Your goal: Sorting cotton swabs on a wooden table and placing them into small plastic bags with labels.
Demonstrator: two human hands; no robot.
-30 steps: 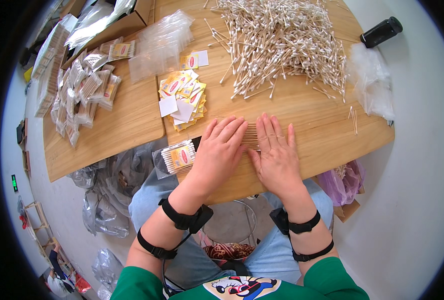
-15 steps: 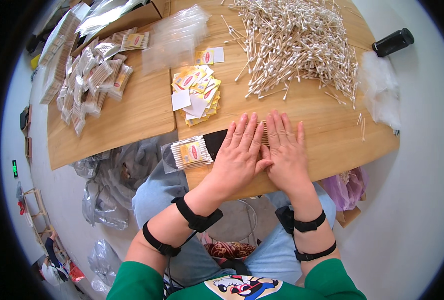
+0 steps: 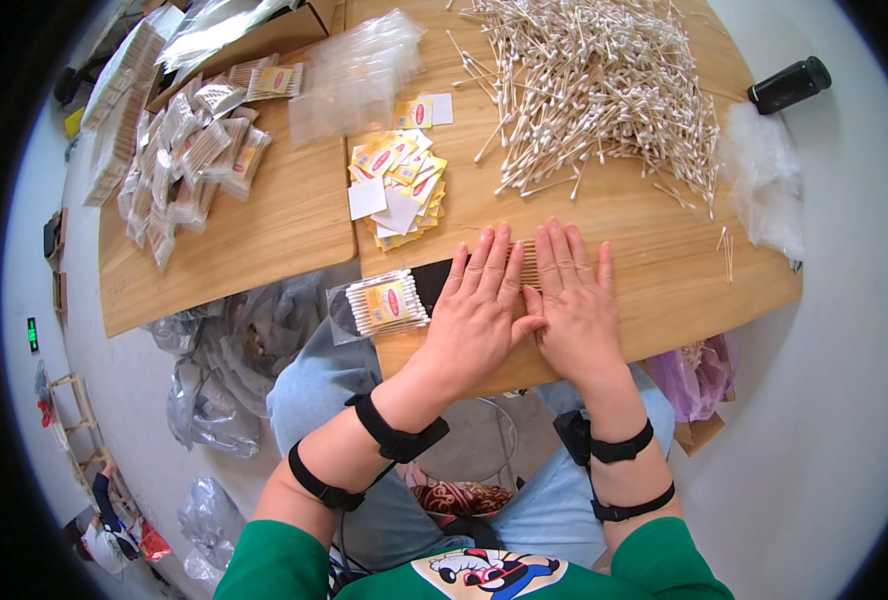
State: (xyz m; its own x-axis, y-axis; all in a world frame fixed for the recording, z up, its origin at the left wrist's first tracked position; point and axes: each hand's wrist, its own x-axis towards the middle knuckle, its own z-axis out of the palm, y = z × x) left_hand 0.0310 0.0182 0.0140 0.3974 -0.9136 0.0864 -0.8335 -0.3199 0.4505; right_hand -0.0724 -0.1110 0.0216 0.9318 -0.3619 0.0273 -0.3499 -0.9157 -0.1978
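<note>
Apparently, the left hand (image 3: 476, 318) and right hand (image 3: 576, 318) are levelling a row of sticks (image 3: 530, 264), fingers (image 3: 477, 265) flat and unclenched, next needing even pressure.

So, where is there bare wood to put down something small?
Bare wood lies between the right hand and the loose swabs, below the swab heap; also between the packed swabs and the card pile. Crowded: upper left, around the cardboard box.

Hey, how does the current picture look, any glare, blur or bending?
Head view: fisheye bending curves the edge of the table, and the corners go black; head view: white glare on the plastic bags at upper left; head view: left hand and right hand look fairly sharp.
</note>
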